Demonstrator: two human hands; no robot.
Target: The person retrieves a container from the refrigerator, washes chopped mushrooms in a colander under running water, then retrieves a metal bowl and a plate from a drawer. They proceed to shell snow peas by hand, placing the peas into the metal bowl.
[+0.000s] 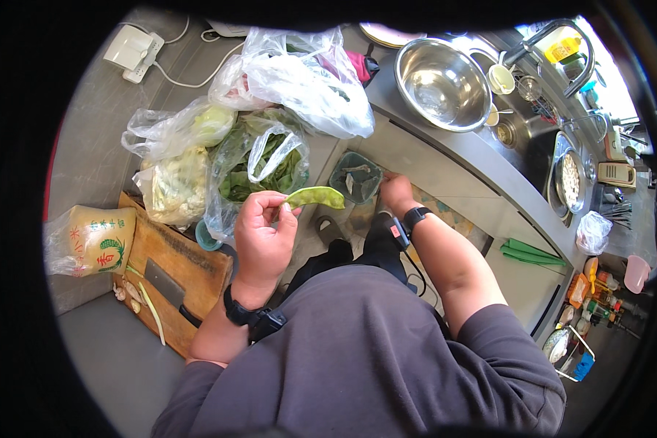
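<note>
My left hand [264, 238] pinches one end of a flat green bean pod [316, 196] between thumb and fingers, with the pod pointing right. Just beyond it stands an open clear plastic bag of green bean pods [268, 167], its white handle looped over the top. Lower down, my right hand [397, 189] is at the right rim of a small waste bin [356, 176] lined with a bag, with scraps inside. Its fingertips are hidden, so whether they grip the rim or anything else cannot be told.
Bags of cauliflower [175, 186] and other produce [306, 82] crowd the left counter. A cleaver [165, 282] lies on a wooden cutting board [208, 268] beside garlic. A steel bowl [443, 85] stands near the sink [506, 134]; a pan of pale pieces [570, 178] sits at right.
</note>
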